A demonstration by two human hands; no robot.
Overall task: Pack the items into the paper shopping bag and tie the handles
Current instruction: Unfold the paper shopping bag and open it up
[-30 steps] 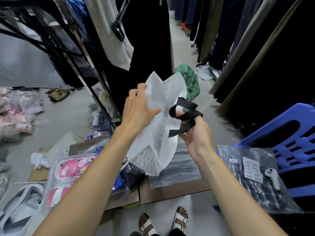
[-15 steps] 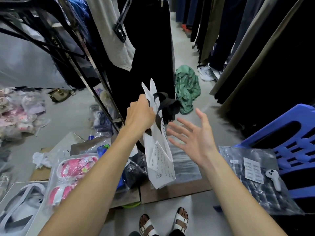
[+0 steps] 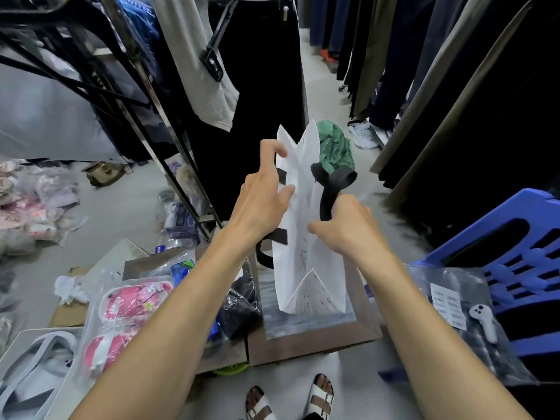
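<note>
- The paper shopping bag point(image 3: 306, 237) is held upright in the air between both hands, above a framed board point(image 3: 315, 331) on the floor; its long axis runs from the folded bottom, nearest the camera, up to the pointed mouth edges farthest away.
- The bag is seen flat-folded, with its gusset crease facing the camera, so the mouth is judged not yet opened for packing.
- The left hand point(image 3: 260, 201) is on the bag's left wall near the top, its fingers point(image 3: 274, 147) curled over the paper edge in a pinch.
- The right hand point(image 3: 348, 225) is on the right wall, its fingers closed round the black handle point(image 3: 331, 184), which loops up beside the bag's mouth.
- A second black handle point(image 3: 268, 251) hangs below the left wrist, on the bag's left side.
- To open the bag, the walls would have to be drawn apart sideways, each hand toward its own side.
- The items lie low to the left: pink slippers in plastic point(image 3: 121, 316) and a dark wrapped bundle point(image 3: 239, 304); the left hand is nearer them.
- A bagged checked garment point(image 3: 463, 316) rests on the right, by the blue stool point(image 3: 521, 253); hanging clothes crowd both sides.
</note>
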